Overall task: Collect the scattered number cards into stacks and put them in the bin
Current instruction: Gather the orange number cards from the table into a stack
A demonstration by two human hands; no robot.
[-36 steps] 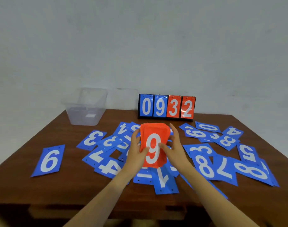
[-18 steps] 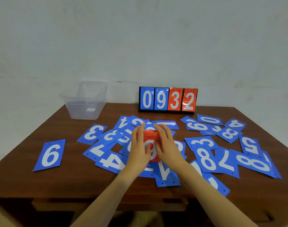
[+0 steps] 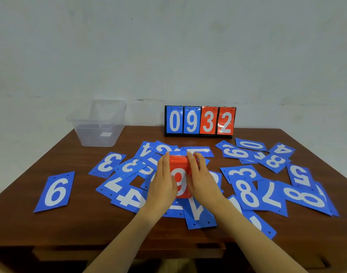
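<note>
A stack of red number cards (image 3: pixel 179 175) with a white 9 on top lies on the blue cards at the middle of the table. My left hand (image 3: pixel 163 181) holds its left side and my right hand (image 3: pixel 200 177) holds its right side, fingers reaching along the edges to the far end. Blue number cards (image 3: pixel 247 192) lie scattered over the table, several overlapping; a single blue 6 card (image 3: pixel 55 192) lies apart at the left. The clear plastic bin (image 3: pixel 98 123) stands at the far left corner, with only a white label showing inside.
A flip scoreboard (image 3: pixel 200 121) reading 0932 stands at the back edge of the brown wooden table (image 3: pixel 30 229), in front of a pale wall. Bare wood shows along the near edge and between the bin and the cards.
The red stack was held up tilted toward me; both hands have lowered it flat onto the blue cards and now squeeze its sides.
</note>
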